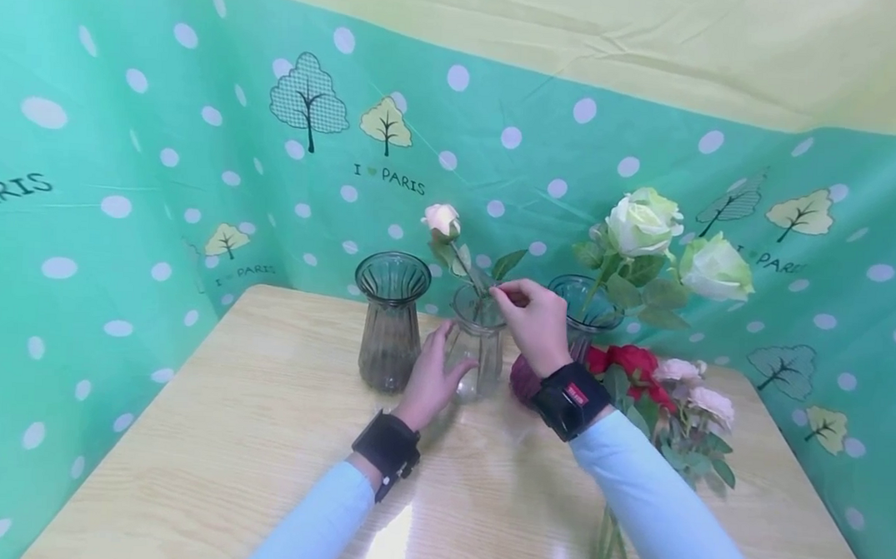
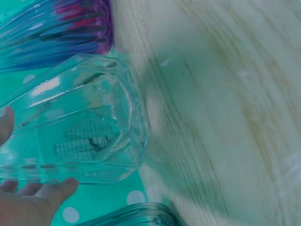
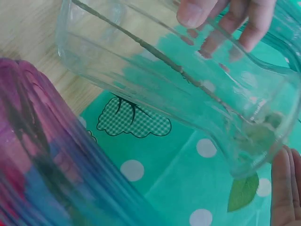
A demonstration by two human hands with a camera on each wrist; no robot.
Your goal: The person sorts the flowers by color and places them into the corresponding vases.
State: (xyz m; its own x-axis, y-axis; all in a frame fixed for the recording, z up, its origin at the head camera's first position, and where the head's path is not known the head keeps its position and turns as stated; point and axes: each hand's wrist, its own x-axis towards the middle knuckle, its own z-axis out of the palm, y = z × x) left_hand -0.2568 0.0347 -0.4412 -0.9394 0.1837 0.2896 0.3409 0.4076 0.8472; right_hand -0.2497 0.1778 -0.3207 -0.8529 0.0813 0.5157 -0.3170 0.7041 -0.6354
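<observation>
Head view: the pink rose [image 1: 441,220] leans left out of the clear vase [image 1: 487,358], its stem inside the glass. The right hand [image 1: 536,323] pinches it at the rim; whether on stem or leaf, I cannot tell. The left hand [image 1: 430,377] holds the clear vase low on its side, thumb spread from the other fingers.

The grey vase [image 1: 389,344] stands close to the left hand, limiting room there. On the other side, the purple vase [image 1: 579,342] holds white roses [image 1: 644,223] and is partly hidden by the right hand and its wrist strap [image 1: 572,400]. Red flowers [image 1: 634,363] and pale pink flowers [image 1: 711,405] lie on the counter [image 1: 261,421], their stems passing under the right sleeve [image 1: 656,497]. A dotted green cloth [image 1: 140,274] hangs just behind the vases.
</observation>
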